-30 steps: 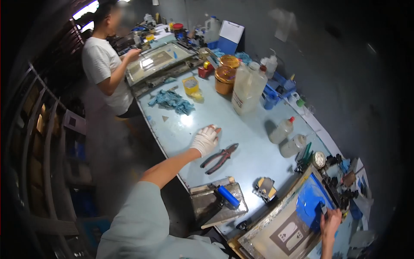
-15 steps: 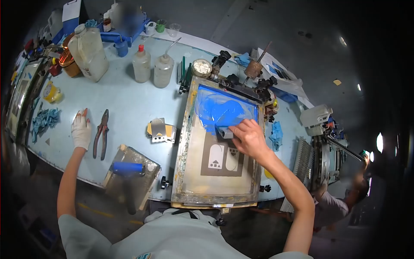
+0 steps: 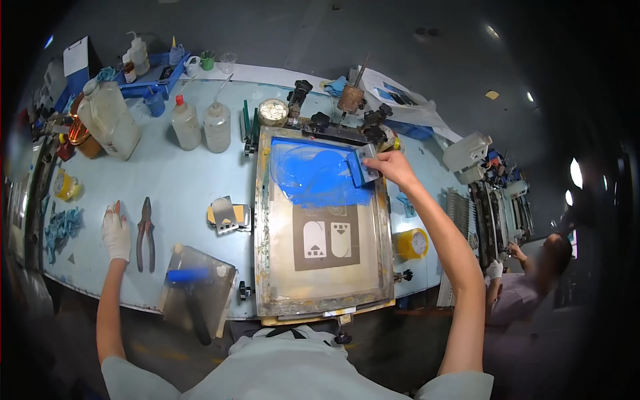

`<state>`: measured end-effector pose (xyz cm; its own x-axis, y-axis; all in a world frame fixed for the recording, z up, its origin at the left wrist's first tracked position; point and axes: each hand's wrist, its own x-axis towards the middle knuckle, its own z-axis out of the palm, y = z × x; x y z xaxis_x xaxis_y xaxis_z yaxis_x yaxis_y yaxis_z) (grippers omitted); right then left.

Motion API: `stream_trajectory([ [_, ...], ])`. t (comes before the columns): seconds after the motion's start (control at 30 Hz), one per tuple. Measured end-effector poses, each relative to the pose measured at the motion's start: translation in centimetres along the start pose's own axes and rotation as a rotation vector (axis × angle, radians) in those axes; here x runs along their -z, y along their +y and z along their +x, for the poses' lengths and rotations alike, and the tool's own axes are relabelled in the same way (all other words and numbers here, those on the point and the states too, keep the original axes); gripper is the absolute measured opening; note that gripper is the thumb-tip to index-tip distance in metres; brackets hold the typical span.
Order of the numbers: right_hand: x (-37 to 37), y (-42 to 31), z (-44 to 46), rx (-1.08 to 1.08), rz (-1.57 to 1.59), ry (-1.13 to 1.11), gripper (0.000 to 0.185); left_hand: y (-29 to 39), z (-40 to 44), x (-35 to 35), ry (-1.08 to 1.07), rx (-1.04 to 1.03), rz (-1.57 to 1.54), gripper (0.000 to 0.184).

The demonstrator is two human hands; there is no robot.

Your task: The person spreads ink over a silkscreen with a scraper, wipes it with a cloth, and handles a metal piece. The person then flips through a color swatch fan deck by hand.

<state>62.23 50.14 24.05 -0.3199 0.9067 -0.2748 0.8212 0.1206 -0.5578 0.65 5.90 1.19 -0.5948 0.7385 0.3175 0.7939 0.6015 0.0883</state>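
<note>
My right hand point(image 3: 395, 167) grips a small squeegee point(image 3: 361, 168), its blade smeared blue, at the upper right of a screen-printing frame point(image 3: 265, 280). Wet blue ink point(image 3: 310, 172) covers the upper part of the mesh. Below the ink, a dark rectangle point(image 3: 327, 259) on the screen shows two pale rounded shapes with small cut-outs. Far to the left, my left hand point(image 3: 117, 237) lies flat on the light blue table point(image 3: 180, 213), fingers spread, in a white glove that leaves some fingertips bare. Beside it lie pliers point(image 3: 145, 237) with dark handles.
A blue roller point(image 3: 189, 275) rests on a flat plate point(image 3: 220, 293) near the front edge. Two squeeze bottles point(image 3: 217, 127), a large jug point(image 3: 110, 123) and a tin point(image 3: 273, 112) stand behind. Yellow tape point(image 3: 412, 244) lies right of the frame. Another person point(image 3: 523, 287) works at far right.
My right hand has moved the squeegee up and right across the screen, and the blue ink now spreads more evenly. The view has shifted slightly. My left hand stays flat on the table.
</note>
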Motion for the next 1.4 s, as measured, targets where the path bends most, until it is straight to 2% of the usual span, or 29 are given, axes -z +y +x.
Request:
stream_trajectory([
  [0.07,0.7,1.3,-1.1,-0.152,0.389,-0.032,0.028,-0.3,0.0,-0.5,0.026,-0.015,-0.01,0.05],
  [0.1,0.6,2.4,-1.2,-0.143,0.378,-0.01,0.029,-0.3,0.0,-0.5,0.026,-0.024,-0.022,0.05],
  [0.2,0.4,5.3,-1.4,-0.11,0.236,0.024,0.035,-0.3,0.0,-0.3,0.047,-0.027,-0.032,0.05],
  [0.3,0.7,9.0,0.0,-0.034,-0.069,0.041,0.05,-0.2,-0.1,-1.2,0.086,-0.06,-0.02,0.05],
  [0.33,0.6,8.6,-0.5,0.026,-0.027,0.038,0.052,-0.6,-0.4,-1.0,0.098,-0.075,-0.019,0.05],
  [0.37,0.8,7.6,-0.9,-0.035,-0.053,0.006,0.052,-0.2,-0.6,0.1,0.074,-0.036,0.006,0.05],
  [0.47,0.4,8.5,-0.6,-0.027,-0.048,-0.04,0.056,0.9,-0.4,1.0,0.041,-0.004,0.008,0.052],
  [0.53,0.5,8.5,-0.6,-0.018,-0.109,-0.007,0.06,1.1,-0.5,1.2,0.051,-0.01,0.008,0.052],
  [0.6,1.4,7.8,-0.6,0.01,-0.278,0.118,0.063,1.2,-0.4,1.5,0.053,-0.007,0.001,0.051],
  [0.67,2.2,3.4,-2.4,0.258,-0.233,0.395,0.057,1.5,-0.4,1.9,0.037,0.007,-0.007,0.051],
  [0.73,3.5,-2.9,-4.7,0.375,0.272,0.184,0.041,1.6,-0.7,1.9,0.037,0.022,0.018,0.051],
  [0.8,3.3,-12.8,-11.1,0.685,0.575,0.268,0.033,1.6,-0.5,2.0,0.033,0.005,0.017,0.052],
  [0.83,4.1,-16.5,-14.1,0.917,0.56,0.267,0.033,1.9,-0.4,2.2,0.027,0.015,-0.001,0.051],
  [0.87,4.5,-19.9,-17.1,1.066,0.832,0.117,0.041,1.8,-0.3,1.8,0.036,-0.002,0.002,0.05],
  [0.97,5.6,-24.9,-23.3,1.377,0.925,-0.153,0.04,1.6,-0.3,1.9,0.022,-0.01,-0.002,0.05],
  [1.1,5.9,-26.0,-25.9,1.429,0.83,-0.125,0.039,1.1,-0.3,1.1,0.072,-0.036,0.04,0.05],
  [1.37,5.5,-23.8,-24.8,1.282,0.647,0.124,0.037,2.1,-0.5,2.3,0.099,-0.035,0.029,0.049],
  [1.4,5.5,-23.4,-24.5,1.261,0.631,0.168,0.036,2.0,-0.6,2.1,0.055,0.018,0.004,0.049],
])
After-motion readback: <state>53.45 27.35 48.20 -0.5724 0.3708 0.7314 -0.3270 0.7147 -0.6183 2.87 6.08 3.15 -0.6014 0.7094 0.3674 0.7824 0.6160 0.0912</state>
